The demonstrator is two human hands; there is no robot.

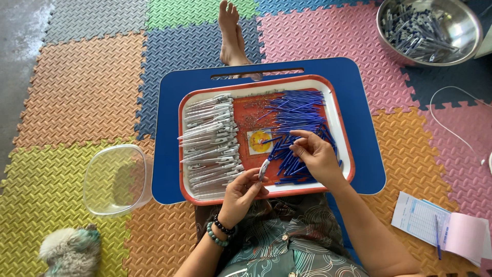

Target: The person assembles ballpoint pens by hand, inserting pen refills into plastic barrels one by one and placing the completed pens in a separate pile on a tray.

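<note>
My left hand point(241, 192) holds a clear pen barrel point(263, 169) upright-tilted over the near edge of a red-and-white tray point(266, 84). My right hand point(315, 154) pinches a blue refill point(274, 150) whose tip points toward the barrel's open end. A heap of blue refills point(300, 115) fills the tray's right half, just under my right hand. Rows of clear pen barrels point(210, 138) lie stacked in the tray's left half. The tray rests on a blue lap table point(359, 87).
An empty clear plastic tub point(115, 179) sits left of the lap table. A steel bowl point(464, 23) with several pens stands at the top right. A notebook with a pen point(443, 231) lies lower right. My bare foot point(230, 36) stretches out beyond the table. A fluffy animal point(69, 251) lies lower left.
</note>
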